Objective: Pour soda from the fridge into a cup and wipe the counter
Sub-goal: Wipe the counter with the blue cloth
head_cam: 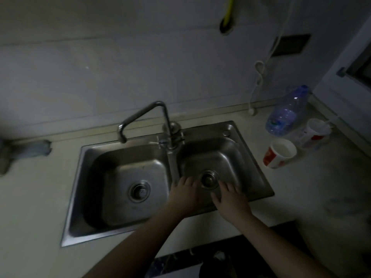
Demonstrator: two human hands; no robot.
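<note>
**A:** Where do you stand with the job?

**B:** Nearest you, both hands hang over the right basin of the sink (259,173). Your left hand (183,194) and right hand (230,199) are spread flat, fingers apart and holding nothing (no cloth, no bottle). They sit either side of the drain plug (208,179). I'd judge you're between steps, perhaps rinsing, though the tap (140,117) points over the left basin and I can't see water running.

**A:** And the soda?

**B:** Past the sink, on the counter (321,177) to your right, one paper cup (280,155) stands nearest, and a second cup (315,133) sits just behind it. Whether either holds soda is too dim to tell. Beyond them, one clear plastic bottle (285,115) with a blue cap stands near the wall; it looks like water, not soda.

**A:** So what's left?

**B:** No fridge is in view, so by my reading the pour may still be ahead of you, and the wiping certainly is. Count it up: two hands, two basins, two drains, one tap, two cups, one bottle, and one grey rag-like lump (30,150) far left on the counter.
</note>
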